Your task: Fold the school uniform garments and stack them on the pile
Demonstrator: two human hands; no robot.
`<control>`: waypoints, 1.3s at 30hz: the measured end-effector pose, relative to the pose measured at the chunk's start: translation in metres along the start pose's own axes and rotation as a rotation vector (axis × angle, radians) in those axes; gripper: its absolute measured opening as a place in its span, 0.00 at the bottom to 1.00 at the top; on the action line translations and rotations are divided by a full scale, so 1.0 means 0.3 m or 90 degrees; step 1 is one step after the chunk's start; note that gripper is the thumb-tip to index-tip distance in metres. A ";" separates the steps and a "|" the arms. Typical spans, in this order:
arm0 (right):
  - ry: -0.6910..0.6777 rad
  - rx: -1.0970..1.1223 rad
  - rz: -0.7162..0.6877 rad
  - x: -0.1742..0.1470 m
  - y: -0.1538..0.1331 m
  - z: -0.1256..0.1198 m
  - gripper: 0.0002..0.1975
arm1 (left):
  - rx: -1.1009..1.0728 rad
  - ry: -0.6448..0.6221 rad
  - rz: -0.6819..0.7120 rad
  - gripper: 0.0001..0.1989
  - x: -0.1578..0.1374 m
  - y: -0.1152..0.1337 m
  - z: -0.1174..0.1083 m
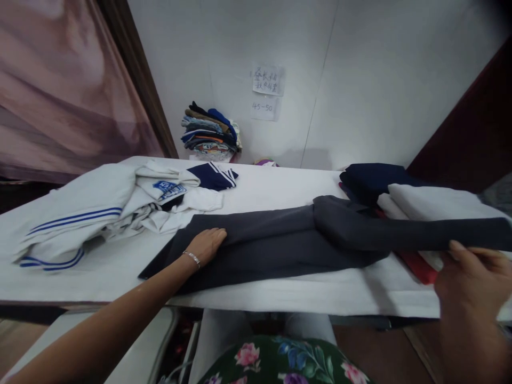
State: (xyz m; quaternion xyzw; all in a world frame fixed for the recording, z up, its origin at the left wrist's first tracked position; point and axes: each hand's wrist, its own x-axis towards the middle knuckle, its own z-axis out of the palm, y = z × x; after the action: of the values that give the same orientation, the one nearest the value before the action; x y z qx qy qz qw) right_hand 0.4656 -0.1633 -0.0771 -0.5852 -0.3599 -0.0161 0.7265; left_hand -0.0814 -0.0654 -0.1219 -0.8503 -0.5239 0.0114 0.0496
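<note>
A dark grey jacket [264, 245] lies folded lengthwise across the white-covered table, with one sleeve stretched out to the right. My left hand [206, 245] rests flat on the jacket's left part, fingers extended, a bracelet at the wrist. Over at the right, my right hand [476, 272] pinches the lower edge of the sleeve [424, 233] between thumb and fingers. The sleeve is held above a stack of folded clothes, and its far end runs to the picture's right edge.
White clothing with blue stripes [92, 202] lies rumpled at left, beside a navy striped piece [214, 176]. Folded navy [376, 178] and white clothes [440, 200] sit at right. Behind the table is a clothes pile [210, 130]; paper signs [267, 80] hang on the wall.
</note>
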 end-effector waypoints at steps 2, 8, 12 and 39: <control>-0.055 -0.090 0.050 0.008 0.030 0.008 0.14 | -0.021 0.005 -0.006 0.26 -0.008 -0.004 0.021; -0.322 -0.475 -0.219 0.003 0.043 0.105 0.13 | -0.039 0.003 -0.036 0.28 -0.019 -0.013 0.004; -0.472 -0.348 -0.297 -0.023 0.034 0.326 0.15 | 0.000 -0.003 -0.051 0.28 -0.019 -0.021 0.000; -0.590 -0.518 -0.003 0.088 0.134 0.551 0.18 | -0.213 -0.132 -0.177 0.34 0.034 -0.125 -0.059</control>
State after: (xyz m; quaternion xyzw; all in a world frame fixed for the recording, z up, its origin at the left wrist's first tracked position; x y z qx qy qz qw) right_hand 0.4198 0.0025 -0.0873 -0.7609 -0.6045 0.1022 0.2127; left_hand -0.1088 -0.0408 -0.1002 -0.7607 -0.6328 0.0046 -0.1445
